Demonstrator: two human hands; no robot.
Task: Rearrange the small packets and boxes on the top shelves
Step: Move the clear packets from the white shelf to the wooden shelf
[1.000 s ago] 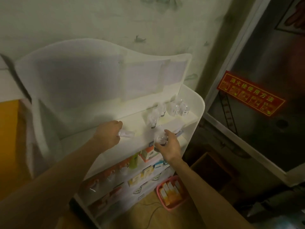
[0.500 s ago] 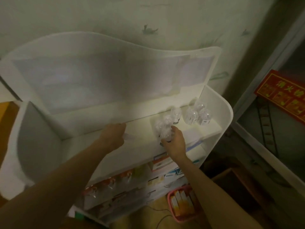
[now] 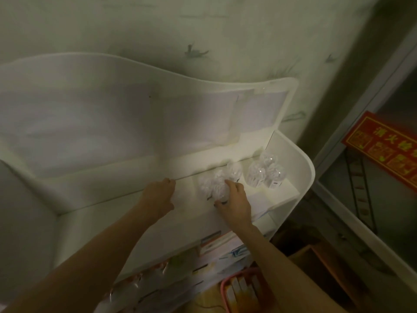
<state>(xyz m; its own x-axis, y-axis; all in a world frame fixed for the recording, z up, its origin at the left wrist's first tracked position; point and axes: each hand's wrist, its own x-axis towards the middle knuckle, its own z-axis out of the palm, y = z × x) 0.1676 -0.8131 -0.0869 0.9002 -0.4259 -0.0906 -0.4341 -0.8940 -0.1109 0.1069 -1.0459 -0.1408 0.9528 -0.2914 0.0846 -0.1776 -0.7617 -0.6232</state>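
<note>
A second ago the right hand (image 3: pixel 233 201) was lower down, at a clear packet near the front lip of the second shelf; now it is up on the top shelf (image 3: pixel 112 201), fingers curled around a cluster of clear packets (image 3: pixel 214 187) at about 1 o'clock from the left hand (image 3: pixel 159 195). The packet it carried seems to have joined that cluster, so one more piece has likely moved up. The left hand has shifted too: it held a small clear packet before, and now it rests curled at the shelf's back edge; whether anything is still in it I cannot tell. A second group of clear packets (image 3: pixel 265 172) stands at 2 o'clock, close to the shelf's right wall, apart from the cluster being gripped. Coloured boxes (image 3: pixel 214 243) on the lower shelves at 6 o'clock remain untouched. The rearranging looks partway done, with the two groups not yet merged or lined up.
</note>
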